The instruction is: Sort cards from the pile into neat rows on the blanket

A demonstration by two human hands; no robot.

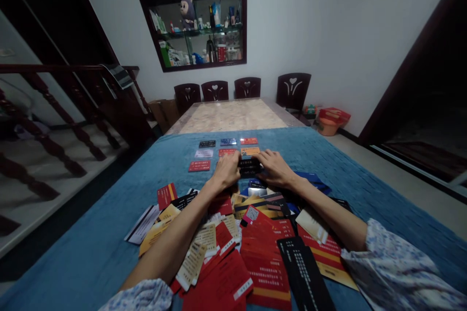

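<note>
My left hand (pixel 226 171) and my right hand (pixel 274 167) grip a small stack of black cards (pixel 250 166) from its two sides, fingers curled at the edges. Beyond them lie cards in rows: a black card (pixel 207 144), a blue card (pixel 228 142), an orange-red card (pixel 248 141), a pale card (pixel 204 153) and an orange card (pixel 250 151). A red card (pixel 199 165) sits left of my left hand. Under my forearms spreads a loose pile of red cards (pixel 268 262), cream cards (pixel 193 258) and black cards (pixel 304 272), overlapping.
A blue cloth (pixel 120 209) covers the near part of the table, and its stone-like top (pixel 237 112) shows beyond. Several dark chairs (pixel 294 90) stand at the far end. A wooden railing (pixel 54 107) runs along the left; an orange tub (pixel 327 125) is at the right.
</note>
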